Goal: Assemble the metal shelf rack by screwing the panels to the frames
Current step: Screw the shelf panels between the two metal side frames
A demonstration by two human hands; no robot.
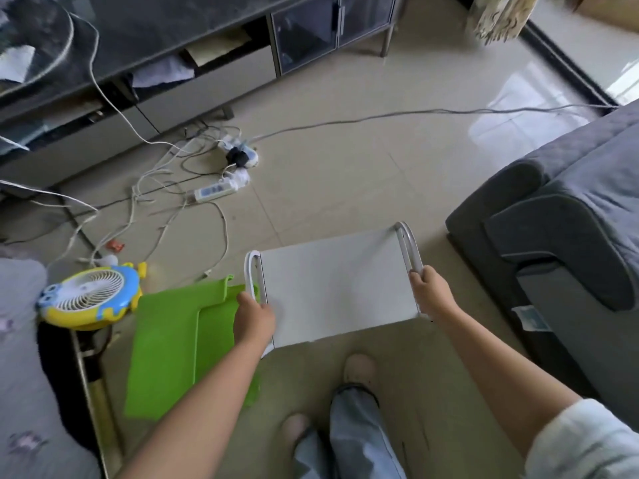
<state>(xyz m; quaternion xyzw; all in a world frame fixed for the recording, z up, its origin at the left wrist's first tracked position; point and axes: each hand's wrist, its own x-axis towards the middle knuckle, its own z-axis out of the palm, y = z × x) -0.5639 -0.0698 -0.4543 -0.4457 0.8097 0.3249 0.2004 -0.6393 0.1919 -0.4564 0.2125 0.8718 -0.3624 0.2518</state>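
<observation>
Matt white metal panel (337,288), glossy tiled floor (345,160), smooth green plastic board (166,347)

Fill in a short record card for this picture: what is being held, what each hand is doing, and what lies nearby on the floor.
Held item: white shelf rack, panel between two looped frames
Left hand: grips the left frame
Right hand: grips the right frame
Beside it: green plastic board
Further left: small fan
Floor beyond: power strips with tangled cables
Right edge: grey sofa

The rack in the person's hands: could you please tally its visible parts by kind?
White flat metal shelf panel: 1
Rounded white metal loop frames, left and right: 2
Total: 3
Left hand and right hand each grip a frame.
</observation>
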